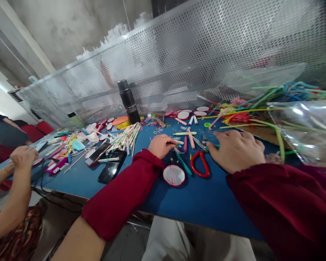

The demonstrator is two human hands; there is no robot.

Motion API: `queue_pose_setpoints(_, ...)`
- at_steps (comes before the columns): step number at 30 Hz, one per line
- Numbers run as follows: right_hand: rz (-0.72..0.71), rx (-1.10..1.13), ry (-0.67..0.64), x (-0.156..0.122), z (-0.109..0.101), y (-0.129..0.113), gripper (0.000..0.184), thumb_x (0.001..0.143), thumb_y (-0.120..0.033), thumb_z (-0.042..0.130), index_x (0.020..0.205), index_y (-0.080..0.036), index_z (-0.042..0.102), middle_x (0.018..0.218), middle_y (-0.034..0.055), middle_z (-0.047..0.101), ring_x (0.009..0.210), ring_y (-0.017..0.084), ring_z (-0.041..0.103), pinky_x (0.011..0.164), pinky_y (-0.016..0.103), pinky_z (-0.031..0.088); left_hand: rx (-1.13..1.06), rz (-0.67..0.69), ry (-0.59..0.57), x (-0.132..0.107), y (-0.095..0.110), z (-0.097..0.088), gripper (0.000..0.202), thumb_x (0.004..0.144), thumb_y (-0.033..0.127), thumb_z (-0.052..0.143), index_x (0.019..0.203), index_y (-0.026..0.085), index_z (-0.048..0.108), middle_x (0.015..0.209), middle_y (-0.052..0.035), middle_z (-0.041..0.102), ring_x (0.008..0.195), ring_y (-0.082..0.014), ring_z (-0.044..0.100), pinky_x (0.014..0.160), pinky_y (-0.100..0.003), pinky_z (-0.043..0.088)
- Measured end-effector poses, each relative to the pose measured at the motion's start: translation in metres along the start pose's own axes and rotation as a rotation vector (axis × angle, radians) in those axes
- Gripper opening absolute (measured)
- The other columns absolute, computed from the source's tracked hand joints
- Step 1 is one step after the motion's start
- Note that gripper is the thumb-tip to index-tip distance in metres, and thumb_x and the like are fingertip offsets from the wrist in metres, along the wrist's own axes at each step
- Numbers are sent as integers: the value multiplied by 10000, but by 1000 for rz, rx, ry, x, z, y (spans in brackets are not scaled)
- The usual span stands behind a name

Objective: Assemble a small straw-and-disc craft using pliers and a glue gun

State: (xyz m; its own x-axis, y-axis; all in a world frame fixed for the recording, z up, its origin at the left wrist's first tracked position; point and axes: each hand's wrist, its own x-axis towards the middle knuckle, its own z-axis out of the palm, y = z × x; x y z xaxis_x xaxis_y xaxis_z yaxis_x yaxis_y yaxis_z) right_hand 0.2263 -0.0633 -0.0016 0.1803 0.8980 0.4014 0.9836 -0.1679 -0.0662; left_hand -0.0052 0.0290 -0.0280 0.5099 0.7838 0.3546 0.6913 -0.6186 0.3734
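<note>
Maroon sleeves (125,192) end at two bare hands above a blue tabletop (206,210). The left hand (162,145) has thumb and fingers drawn into a narrow pinch; whether it grips anything cannot be told. Just beside its fingertips lies a slim teal pen-like tool (183,163) and, nearer the wearer, a round white disc with a red rim (174,176) bearing pale strands. The right hand (236,150) lies palm down, fingers loosely bent; what it may cover cannot be made out. Near its thumb are scissors with red loop handles (202,175); between the hands, a purple marker (185,144). Left of the left hand sit a glossy black smartphone (111,169) and a heap of patterned paper sticks (126,136), a tall black bottle (129,101) behind. Beyond the right hand, multicoloured fuzzy stems (288,93) spread near a clear plastic bag (306,132). Farther left are a co-worker's hands (24,156).
</note>
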Motion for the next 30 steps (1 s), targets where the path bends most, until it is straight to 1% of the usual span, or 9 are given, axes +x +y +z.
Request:
queue_pose_setpoints(4, -10, 46, 78, 0, -1, -1, 462, 953, -452, 428, 1224, -182, 689, 1211, 149, 657, 1136, 361, 543, 885, 471, 422, 94, 58, -105, 21, 10, 6, 180, 870, 258, 681, 993, 210, 804, 960, -67, 737, 929, -190, 647, 879, -304, 477)
queue_pose_setpoints(7, -6, 68, 74, 0, -1, -2, 446, 942, -449, 441, 1180, -179, 704, 1204, 153, 653, 1127, 362, 542, 869, 462, 418, 163, 89, -175, 32, 13, 10, 183, 868, 264, 681, 989, 211, 808, 978, -74, 749, 956, -206, 655, 900, -319, 473)
queue_pose_setpoints(10, -15, 98, 66, -1, 1, -2, 428, 925, -447, 467, 1157, -182, 711, 1206, 172, 642, 1112, 373, 547, 851, 475, 420, 191, 65, -206, 36, 14, 13, 173, 848, 248, 692, 968, 214, 812, 965, -76, 750, 926, -215, 661, 870, -327, 483)
queue_pose_setpoints(15, -59, 131, 137, -3, 3, -1, 401, 916, -433, 499, 1131, -186, 731, 1167, 188, 659, 1078, 393, 566, 827, 497, 441, 139, -30, -179, 34, 13, 16, 116, 834, 225, 702, 888, 189, 798, 956, -80, 727, 892, -200, 650, 831, -306, 484)
queue_pose_setpoints(19, -111, 196, 180, -1, 5, -1, 375, 931, -405, 497, 1139, -207, 739, 1173, 147, 692, 1078, 365, 593, 864, 491, 447, 35, -73, -38, 33, 6, 6, 138, 880, 261, 649, 877, 177, 758, 937, -75, 708, 900, -195, 625, 843, -310, 475)
queue_pose_setpoints(22, -234, 271, 131, 1, 11, -3, 344, 951, -371, 484, 1119, -232, 751, 1090, 103, 738, 1020, 305, 637, 882, 445, 451, -262, -120, 49, 28, 0, -10, 105, 895, 202, 598, 878, 161, 693, 890, -47, 717, 826, -155, 625, 798, -279, 482)
queue_pose_setpoints(25, -459, 338, 36, 2, 18, -11, 314, 957, -342, 502, 1091, -236, 765, 1033, 81, 760, 969, 251, 656, 885, 379, 454, -559, -167, -1, 17, -2, -27, 35, 854, 138, 617, 830, 138, 643, 828, -38, 716, 753, -125, 634, 760, -257, 489)
queue_pose_setpoints(28, -646, 354, -67, 1, 21, -23, 273, 949, -319, 539, 1057, -247, 780, 1041, 67, 757, 983, 227, 645, 908, 347, 440, -631, -201, -45, 3, -1, -36, 81, 761, 119, 716, 800, 124, 646, 768, -21, 695, 704, -110, 616, 727, -248, 481)
queue_pose_setpoints(30, -681, 322, -120, 0, 19, -31, 259, 945, -322, 558, 1051, -265, 787, 1036, 63, 752, 994, 228, 628, 911, 349, 425, -643, -225, -77, -6, 0, -38, 143, 699, 119, 771, 781, 121, 653, 735, -6, 678, 677, -102, 599, 702, -244, 475)
